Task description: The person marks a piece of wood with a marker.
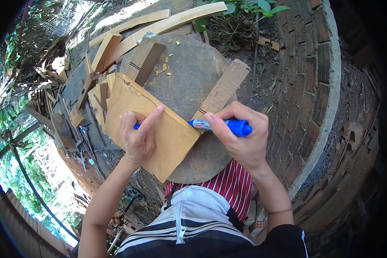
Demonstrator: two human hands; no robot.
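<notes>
In my right hand (245,133) is a blue and white marker (202,124), its tip at the edge of a flat wooden board (167,146). The board lies tilted across a round wooden top (189,64). My left hand (138,137) rests on the board, index finger stretched along its upper edge and the other fingers curled round a small blue marker cap (136,126), mostly hidden. Under the board's right corner runs a narrow wooden strip (223,88) with dark lines drawn across it. Another block (145,60) with similar dark lines sits beyond the board's upper left corner.
Wood chips (164,67) lie scattered on the round top. Long curved wood strips (172,23) and several offcuts (77,116) are piled behind and to the left. A low brick wall (305,86) curves along the right, with a plant (266,7) at the back.
</notes>
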